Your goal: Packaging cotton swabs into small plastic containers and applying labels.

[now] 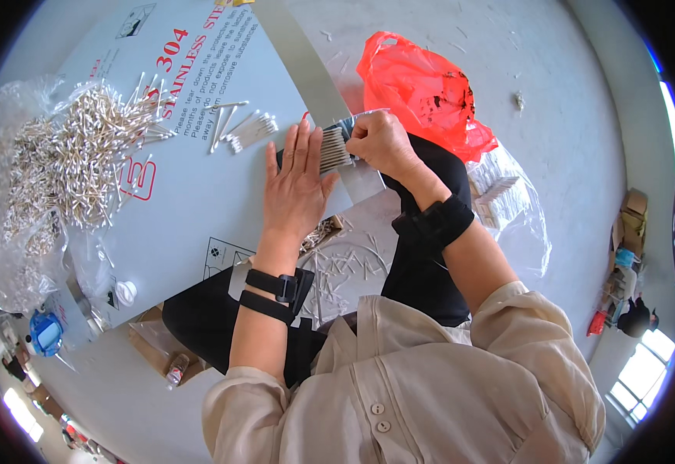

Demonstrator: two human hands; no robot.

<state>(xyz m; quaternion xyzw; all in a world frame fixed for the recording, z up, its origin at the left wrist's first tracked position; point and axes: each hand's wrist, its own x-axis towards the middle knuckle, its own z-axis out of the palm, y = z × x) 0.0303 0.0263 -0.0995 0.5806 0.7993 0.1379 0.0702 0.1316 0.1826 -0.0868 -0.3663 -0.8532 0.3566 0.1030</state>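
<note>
A neat row of cotton swabs (334, 149) lies side by side on something dark at the right edge of the table (221, 197). Flat beside the row rests my left hand (297, 166), its fingers stretched out. My right hand (384, 143) is closed at the row's right end, fingertips curled in; what they pinch is hidden. A shiny strip shows just above those fingers. Left of my hands sit a small cluster of swabs (252, 131) and a few loose ones. A large heap of cotton swabs (82, 158) spills from a clear plastic bag at the far left.
A red plastic bag (422, 93) lies beyond my right hand. Right of my leg is a clear bag with white packs (500, 189). Below the table edge, an open box (323, 232) holds swabs, and others are scattered nearby. A blue container (46, 332) stands at lower left.
</note>
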